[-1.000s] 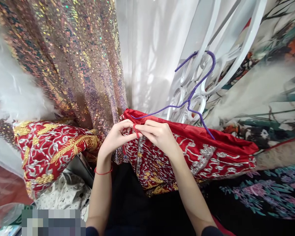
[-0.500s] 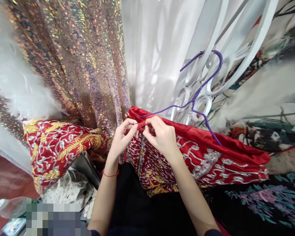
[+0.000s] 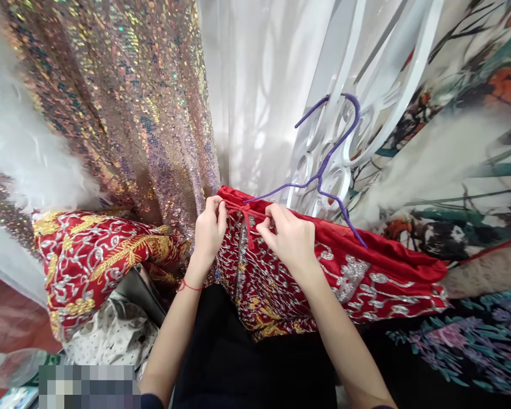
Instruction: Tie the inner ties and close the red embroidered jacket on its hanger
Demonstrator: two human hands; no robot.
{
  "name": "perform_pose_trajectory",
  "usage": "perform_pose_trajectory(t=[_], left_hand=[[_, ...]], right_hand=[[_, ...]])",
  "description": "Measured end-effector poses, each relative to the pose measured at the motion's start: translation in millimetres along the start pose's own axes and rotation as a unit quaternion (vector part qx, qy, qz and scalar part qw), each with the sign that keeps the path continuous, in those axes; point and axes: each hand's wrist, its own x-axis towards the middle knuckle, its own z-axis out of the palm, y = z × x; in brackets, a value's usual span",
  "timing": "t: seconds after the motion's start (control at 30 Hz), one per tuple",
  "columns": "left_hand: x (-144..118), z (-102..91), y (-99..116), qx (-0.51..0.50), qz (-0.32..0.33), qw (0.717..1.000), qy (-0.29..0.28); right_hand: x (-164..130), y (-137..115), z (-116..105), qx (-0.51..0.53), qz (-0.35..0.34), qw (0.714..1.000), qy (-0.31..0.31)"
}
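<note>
A red drawstring (image 3: pixel 246 211) is looped into a bow at the waistband of a red embroidered skirt (image 3: pixel 272 295). My left hand (image 3: pixel 210 227) pinches the bow's left side, and my right hand (image 3: pixel 287 230) pinches its right side. Loose ends of the cord hang down between them over the silver embroidery. Across my lap lies the skirt, its satin waistband running off to the right. A purple hanger (image 3: pixel 319 176) has its lower arms tucked inside the waistband, its hook pointing up.
A white scrollwork chair back (image 3: pixel 344 147) stands behind the hanger. Sequined fabric (image 3: pixel 153 113) hangs at left, with more red and gold embroidered cloth (image 3: pixel 106 255) below it. A plastic bottle (image 3: pixel 21 363) is at lower left. Black floral fabric (image 3: pixel 464 341) lies at right.
My hands have moved apart from close together at the knot, drawing the cord out to both sides. The bow between them now shows.
</note>
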Motion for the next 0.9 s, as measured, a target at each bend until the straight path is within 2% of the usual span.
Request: perform_pose_trajectory(t=[0.17, 0.27, 0.53, 0.77, 0.9], left_hand=[[-0.6, 0.1, -13.1, 0.102, 0.009, 0.995, 0.008], [-0.4, 1.8, -18.8, 0.128, 0.008, 0.992, 0.004], [3.5, 8.2, -15.9, 0.094, 0.079, 0.992, -0.021], [13.4, -1.4, -20.8, 0.084, 0.078, 0.993, 0.003], [11.7, -1.7, -25.2, 0.088, 0.081, 0.993, 0.001]], right_hand=[[-1.0, -6.5, 0.2, 0.003, 0.001, 0.999, -0.033], [-1.7, -5.8, -1.2, -0.001, 0.01, 0.999, -0.05], [-1.5, 19.0, -15.0, -0.035, -0.035, 0.998, -0.05], [-3.3, 9.1, -17.4, -0.045, -0.109, 0.993, 0.0], [-0.1, 8.2, -19.9, -0.052, -0.103, 0.992, -0.054]])
